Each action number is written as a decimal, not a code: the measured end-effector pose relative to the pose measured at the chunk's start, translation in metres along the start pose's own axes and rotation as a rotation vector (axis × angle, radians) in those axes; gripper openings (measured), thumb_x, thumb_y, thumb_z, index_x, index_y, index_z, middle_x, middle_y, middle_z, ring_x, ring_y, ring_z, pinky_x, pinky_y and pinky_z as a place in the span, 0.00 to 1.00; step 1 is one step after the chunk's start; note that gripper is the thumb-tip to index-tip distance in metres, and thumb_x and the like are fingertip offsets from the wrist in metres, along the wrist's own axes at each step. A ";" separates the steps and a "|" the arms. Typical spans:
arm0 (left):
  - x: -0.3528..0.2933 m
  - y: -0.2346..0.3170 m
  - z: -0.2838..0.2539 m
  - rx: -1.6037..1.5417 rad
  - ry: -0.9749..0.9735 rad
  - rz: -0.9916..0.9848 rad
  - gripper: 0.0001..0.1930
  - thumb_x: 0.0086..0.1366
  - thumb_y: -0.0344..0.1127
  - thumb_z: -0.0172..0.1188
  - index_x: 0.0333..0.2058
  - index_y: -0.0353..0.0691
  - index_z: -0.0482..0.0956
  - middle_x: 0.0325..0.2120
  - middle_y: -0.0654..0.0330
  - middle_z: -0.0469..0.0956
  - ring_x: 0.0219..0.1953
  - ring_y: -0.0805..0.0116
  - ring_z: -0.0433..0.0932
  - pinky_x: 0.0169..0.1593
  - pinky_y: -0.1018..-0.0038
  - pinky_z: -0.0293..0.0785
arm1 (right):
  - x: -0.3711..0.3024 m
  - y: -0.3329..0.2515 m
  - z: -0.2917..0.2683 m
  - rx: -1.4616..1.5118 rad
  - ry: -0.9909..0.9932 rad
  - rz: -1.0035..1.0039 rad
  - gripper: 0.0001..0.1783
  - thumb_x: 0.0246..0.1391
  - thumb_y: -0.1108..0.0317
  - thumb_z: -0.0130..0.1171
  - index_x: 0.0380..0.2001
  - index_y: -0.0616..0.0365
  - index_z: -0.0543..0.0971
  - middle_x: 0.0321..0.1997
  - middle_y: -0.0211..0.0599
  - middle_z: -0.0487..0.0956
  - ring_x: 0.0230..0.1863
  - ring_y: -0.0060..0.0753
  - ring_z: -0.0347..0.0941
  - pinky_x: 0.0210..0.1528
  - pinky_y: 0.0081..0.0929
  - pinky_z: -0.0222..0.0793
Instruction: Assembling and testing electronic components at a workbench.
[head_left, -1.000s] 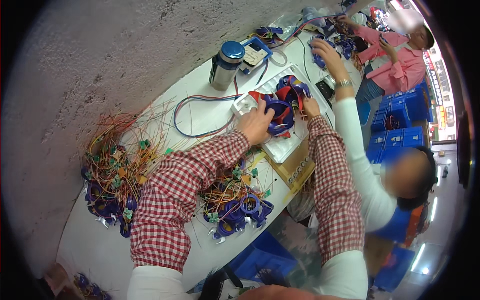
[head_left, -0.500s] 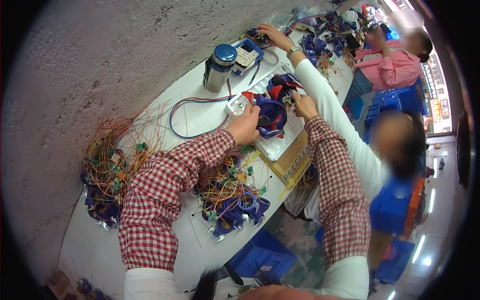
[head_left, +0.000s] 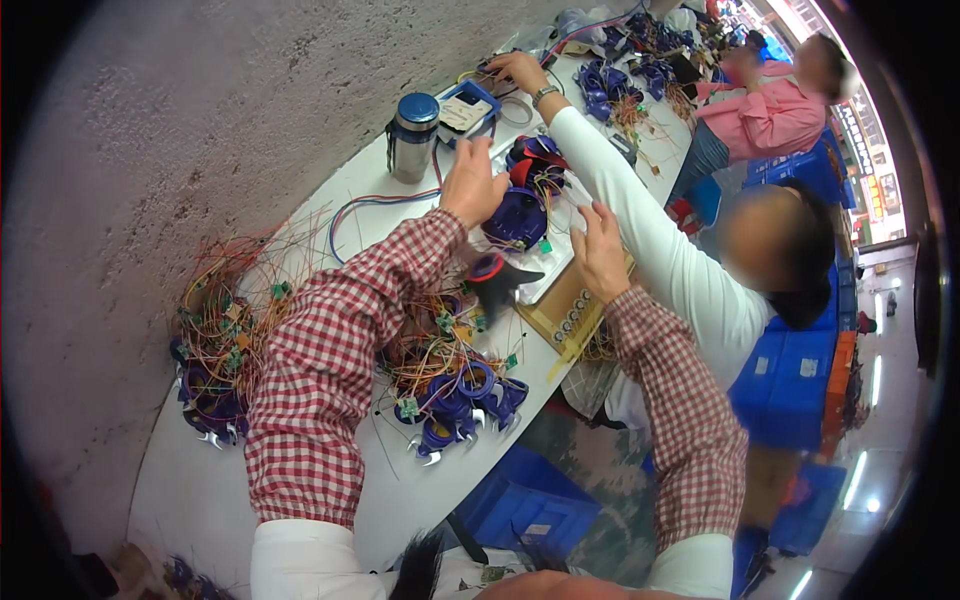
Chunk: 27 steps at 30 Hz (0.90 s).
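Observation:
My left hand [head_left: 473, 187] is raised above the left edge of the white tray, its fingers stretched out and nothing visible in them. On the tray's right side, my right hand [head_left: 600, 256] is open too, with fingers apart. Between the hands lies a purple plastic housing [head_left: 514, 222], with red and dark pieces and thin wires at its far end. A dark, pointed part with a red ring [head_left: 492, 284] appears blurred below my left hand, touching neither hand; whether it rests on anything I cannot tell. The white tray [head_left: 548, 284] is partly covered.
Bundles of wired purple parts [head_left: 455, 385] and more wires [head_left: 225, 340] lie nearer on the white table [head_left: 390, 510]. A steel flask [head_left: 412, 145] and a blue device [head_left: 467, 108] stand beyond. A co-worker's arm [head_left: 640, 210] reaches across from the right. A blue crate [head_left: 525, 505] sits below.
Both hands have let go of the purple housing and moved apart, the left upward, the right downward. The dark part with the red ring now shows separately, nearer me. The view has shifted slightly.

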<state>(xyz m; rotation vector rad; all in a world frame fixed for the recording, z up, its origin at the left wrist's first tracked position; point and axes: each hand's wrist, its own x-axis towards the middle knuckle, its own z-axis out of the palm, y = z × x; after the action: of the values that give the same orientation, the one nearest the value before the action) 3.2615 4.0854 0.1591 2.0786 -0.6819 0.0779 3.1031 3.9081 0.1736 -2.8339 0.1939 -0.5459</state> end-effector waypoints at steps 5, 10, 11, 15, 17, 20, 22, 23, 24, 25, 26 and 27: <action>0.028 0.000 0.010 0.047 0.210 0.000 0.32 0.56 0.44 0.59 0.54 0.30 0.60 0.47 0.43 0.62 0.47 0.47 0.67 0.52 0.63 0.67 | -0.074 -0.044 -0.074 0.277 -0.149 0.007 0.16 0.54 0.70 0.52 0.46 0.62 0.70 0.43 0.43 0.69 0.43 0.39 0.66 0.46 0.30 0.64; 0.061 0.021 0.015 -0.085 0.479 0.019 0.38 0.55 0.50 0.61 0.57 0.31 0.57 0.48 0.43 0.60 0.50 0.46 0.64 0.53 0.60 0.66 | -0.200 -0.086 -0.132 0.296 -0.441 -0.034 0.14 0.50 0.71 0.56 0.41 0.60 0.73 0.39 0.42 0.71 0.35 0.40 0.71 0.37 0.28 0.70; 0.064 0.029 0.015 -0.152 0.489 -0.021 0.40 0.55 0.51 0.62 0.57 0.31 0.56 0.48 0.43 0.60 0.51 0.46 0.64 0.53 0.59 0.66 | -0.226 -0.089 -0.136 0.265 -0.469 -0.051 0.14 0.50 0.69 0.58 0.41 0.59 0.74 0.39 0.41 0.72 0.34 0.41 0.72 0.36 0.28 0.71; 0.081 0.068 -0.005 -0.214 0.374 -0.062 0.53 0.49 0.65 0.63 0.62 0.31 0.52 0.50 0.41 0.58 0.52 0.42 0.63 0.57 0.54 0.63 | -0.349 -0.102 -0.132 0.220 -0.723 0.371 0.17 0.52 0.60 0.59 0.41 0.59 0.76 0.37 0.43 0.75 0.35 0.44 0.73 0.38 0.32 0.71; 0.090 0.097 -0.018 -0.081 0.298 -0.054 0.56 0.47 0.67 0.63 0.63 0.31 0.51 0.51 0.39 0.57 0.52 0.40 0.64 0.57 0.53 0.63 | -0.413 -0.107 -0.120 0.246 -0.847 0.567 0.20 0.53 0.55 0.57 0.42 0.60 0.77 0.38 0.45 0.76 0.35 0.46 0.74 0.38 0.35 0.71; 0.101 0.143 -0.032 0.114 0.110 -0.008 0.56 0.44 0.68 0.65 0.64 0.41 0.53 0.52 0.39 0.57 0.53 0.36 0.64 0.54 0.50 0.67 | -0.505 -0.110 -0.109 0.336 -1.035 0.750 0.24 0.55 0.52 0.54 0.44 0.62 0.76 0.39 0.47 0.78 0.38 0.48 0.74 0.41 0.36 0.70; 0.103 0.168 -0.035 0.283 -0.038 0.038 0.52 0.43 0.68 0.65 0.64 0.49 0.57 0.52 0.39 0.59 0.53 0.35 0.66 0.50 0.51 0.71 | -0.560 -0.116 -0.109 0.362 -1.130 0.906 0.25 0.56 0.51 0.54 0.44 0.64 0.76 0.36 0.48 0.78 0.37 0.46 0.76 0.40 0.36 0.71; 0.101 0.174 -0.037 0.380 -0.113 0.085 0.49 0.43 0.67 0.66 0.63 0.54 0.60 0.52 0.40 0.60 0.52 0.36 0.68 0.48 0.53 0.74 | -0.584 -0.120 -0.111 0.330 -1.070 1.014 0.24 0.55 0.52 0.56 0.42 0.64 0.77 0.32 0.48 0.79 0.34 0.44 0.77 0.36 0.34 0.73; 0.100 0.178 -0.038 0.386 -0.145 0.076 0.49 0.43 0.67 0.66 0.63 0.54 0.60 0.52 0.40 0.60 0.52 0.36 0.68 0.48 0.53 0.74 | -0.608 -0.123 -0.117 0.382 -1.011 1.086 0.23 0.55 0.53 0.56 0.42 0.64 0.77 0.32 0.48 0.79 0.33 0.44 0.77 0.36 0.34 0.72; 0.099 0.180 -0.038 0.477 -0.195 0.020 0.47 0.44 0.66 0.66 0.61 0.54 0.62 0.52 0.42 0.61 0.51 0.39 0.70 0.49 0.55 0.74 | -0.630 -0.124 -0.121 0.392 -0.975 1.170 0.23 0.54 0.53 0.56 0.41 0.64 0.77 0.31 0.47 0.79 0.33 0.43 0.77 0.36 0.34 0.72; 0.098 0.179 -0.038 0.568 -0.231 -0.026 0.45 0.44 0.65 0.66 0.60 0.55 0.64 0.52 0.43 0.62 0.49 0.42 0.72 0.49 0.56 0.74 | -0.648 -0.122 -0.126 0.401 -0.957 1.255 0.23 0.54 0.53 0.55 0.41 0.64 0.77 0.31 0.47 0.79 0.33 0.43 0.76 0.35 0.34 0.72; 0.096 0.176 -0.038 0.571 -0.206 -0.030 0.38 0.47 0.61 0.65 0.56 0.50 0.70 0.52 0.45 0.64 0.47 0.46 0.75 0.49 0.58 0.74 | -0.664 -0.123 -0.131 0.414 -0.945 1.329 0.23 0.54 0.53 0.55 0.40 0.64 0.77 0.31 0.47 0.79 0.32 0.43 0.76 0.35 0.34 0.72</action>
<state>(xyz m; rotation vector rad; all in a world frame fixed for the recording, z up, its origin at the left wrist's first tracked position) 3.2631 3.9986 0.3439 2.6712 -0.8201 0.0446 2.4513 4.1150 0.0938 -1.6815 1.3419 0.8682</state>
